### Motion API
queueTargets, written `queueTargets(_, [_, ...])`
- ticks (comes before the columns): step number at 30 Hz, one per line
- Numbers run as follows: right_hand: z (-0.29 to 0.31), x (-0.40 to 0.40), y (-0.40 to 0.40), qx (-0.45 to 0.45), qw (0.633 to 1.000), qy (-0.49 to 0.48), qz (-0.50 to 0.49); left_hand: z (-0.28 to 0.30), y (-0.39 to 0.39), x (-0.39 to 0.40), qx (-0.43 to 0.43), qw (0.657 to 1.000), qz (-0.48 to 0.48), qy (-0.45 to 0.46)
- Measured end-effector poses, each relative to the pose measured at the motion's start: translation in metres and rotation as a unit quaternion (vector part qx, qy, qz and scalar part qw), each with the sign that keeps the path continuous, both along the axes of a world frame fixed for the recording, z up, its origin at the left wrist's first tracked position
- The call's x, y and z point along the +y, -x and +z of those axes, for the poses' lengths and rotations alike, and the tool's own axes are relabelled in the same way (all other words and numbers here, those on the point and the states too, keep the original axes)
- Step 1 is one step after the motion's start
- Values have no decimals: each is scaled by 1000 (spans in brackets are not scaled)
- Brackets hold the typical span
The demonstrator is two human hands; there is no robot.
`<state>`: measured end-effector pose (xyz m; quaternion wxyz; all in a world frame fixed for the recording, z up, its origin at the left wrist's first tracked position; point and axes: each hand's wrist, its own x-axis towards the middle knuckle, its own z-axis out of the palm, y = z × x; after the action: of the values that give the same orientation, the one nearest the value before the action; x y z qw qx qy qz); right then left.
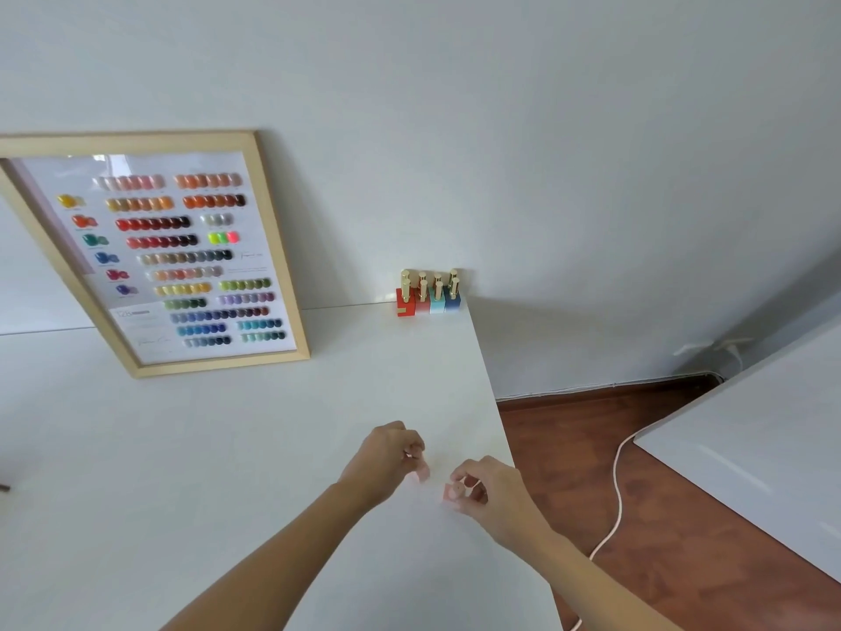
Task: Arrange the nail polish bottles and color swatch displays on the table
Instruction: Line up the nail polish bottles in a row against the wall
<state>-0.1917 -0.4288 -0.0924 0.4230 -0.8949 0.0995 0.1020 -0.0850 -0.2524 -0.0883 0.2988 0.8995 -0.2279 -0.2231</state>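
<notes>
My left hand (387,457) pinches a pale pink nail polish bottle (423,472) just above the white table (227,448). A little to its right, my right hand (493,494) grips a darker pink bottle (452,492) near the table's right edge. Both bottles are blurred and partly hidden by fingers. A cluster of several bottles with gold caps (429,293), red, pink, turquoise and blue, stands at the table's far right corner against the wall. A wooden-framed color swatch display (173,252) leans on the wall at the back left.
The table's right edge drops to a brown wooden floor (646,494) where a white cable (614,494) runs. Another white surface (751,430) lies at the right. A wall socket (710,346) sits low on the wall.
</notes>
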Motion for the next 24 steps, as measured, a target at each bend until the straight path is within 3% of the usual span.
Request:
queueTargets(9, [4, -7, -41, -30, 998, 41, 27, 18, -51, 21, 6, 990, 139, 29])
queueTargets(24, [16, -10, -196, -113, 991, 68, 4, 24, -193, -6, 3, 957, 287, 45])
